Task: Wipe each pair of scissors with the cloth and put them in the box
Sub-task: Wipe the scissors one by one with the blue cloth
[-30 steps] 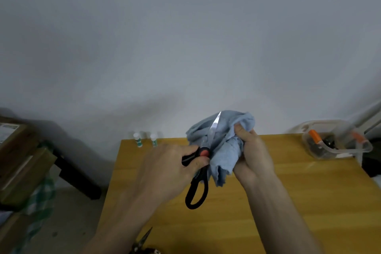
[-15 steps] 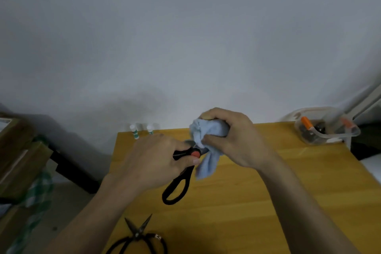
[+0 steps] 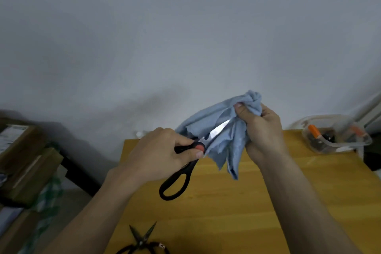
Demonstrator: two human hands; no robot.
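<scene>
From the head camera, both hands are raised above a wooden table (image 3: 237, 212) that stands against a pale grey wall (image 3: 185, 37).

The left hand (image 3: 162, 154) grips a pair of black-handled scissors (image 3: 185, 169) near the pivot, thumb and fingers curled round the handle just below an orange spot. One big black loop hangs down below that hand, clear of the table. The steel blade points up and to the right, into the cloth.

The right hand (image 3: 261, 130) is closed on a light blue cloth (image 3: 226, 136), bunching its top into a knot above the fist, thumb pressed on the fabric. The rest of the cloth drapes down around the blade, so only a bright strip of the blade shows; its tip is hidden in the folds near the right fingers.

A second pair of scissors (image 3: 144, 241), small and dark with its thin blades spread apart, lies on the table at the near edge, partly cut off by the frame.

At the far right corner of the table sits a clear plastic box (image 3: 338, 146) with something orange and dark inside; I cannot make out just what it holds. It is well apart from both hands.

Left of the table, lower down, are brown cardboard boxes (image 3: 26, 156) and a bit of green checked fabric (image 3: 49, 198).
</scene>
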